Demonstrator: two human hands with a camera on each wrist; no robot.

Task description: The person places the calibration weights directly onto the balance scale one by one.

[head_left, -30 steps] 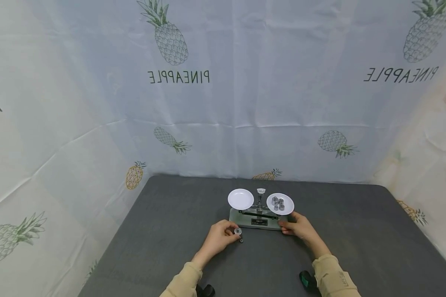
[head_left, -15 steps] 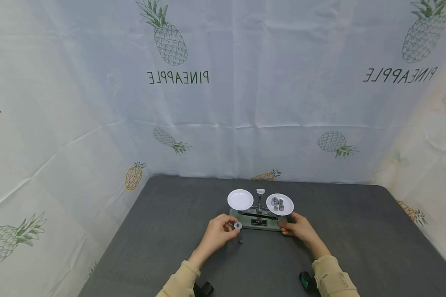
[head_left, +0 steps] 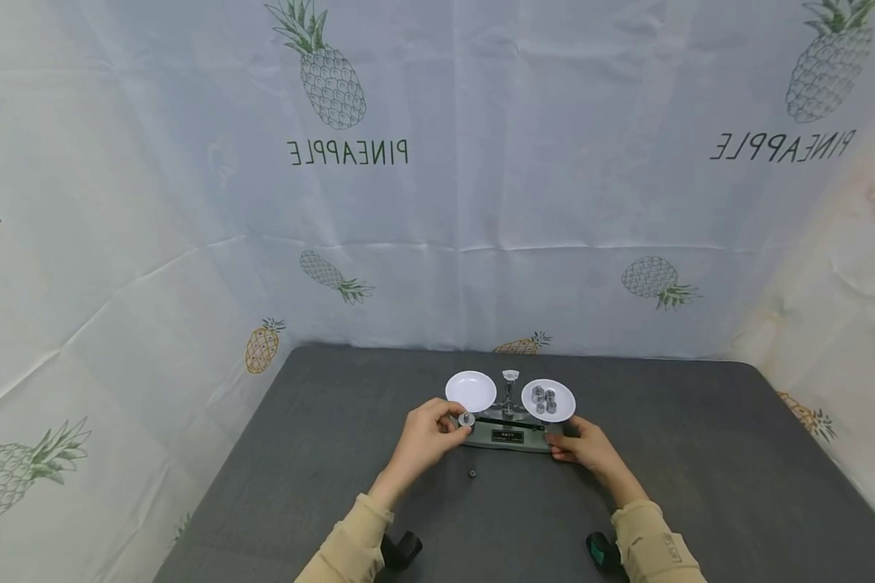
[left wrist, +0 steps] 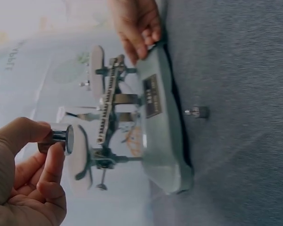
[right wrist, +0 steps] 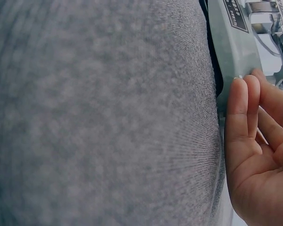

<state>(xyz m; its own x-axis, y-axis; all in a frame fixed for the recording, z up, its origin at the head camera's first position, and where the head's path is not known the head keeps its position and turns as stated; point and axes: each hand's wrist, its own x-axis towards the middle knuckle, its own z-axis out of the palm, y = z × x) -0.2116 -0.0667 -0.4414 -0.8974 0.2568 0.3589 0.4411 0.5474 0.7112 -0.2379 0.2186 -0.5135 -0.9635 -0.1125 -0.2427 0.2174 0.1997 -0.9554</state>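
A balance scale (head_left: 506, 437) with a pale green base and two white pans stands on the dark table. My left hand (head_left: 428, 441) pinches a shiny metal weight (left wrist: 61, 136) between thumb and fingers, raised in front of the left pan (head_left: 471, 390). Nothing lies on that pan. Several metal weights (head_left: 544, 398) stand on the right pan (head_left: 567, 405). My right hand (head_left: 591, 449) holds the right end of the scale's base (right wrist: 236, 52), thumb and fingertips against it. A smaller weight (left wrist: 197, 112) sits on the table before the scale.
The grey table (head_left: 321, 453) reaches back to a pale curtain (head_left: 437, 202) printed with pineapples. Dark wrist devices (head_left: 401, 551) show beneath both sleeves.
My left hand has lifted the weight from beside the smaller one and carried it up and away from me toward the left pan. My right hand has stayed at the base.
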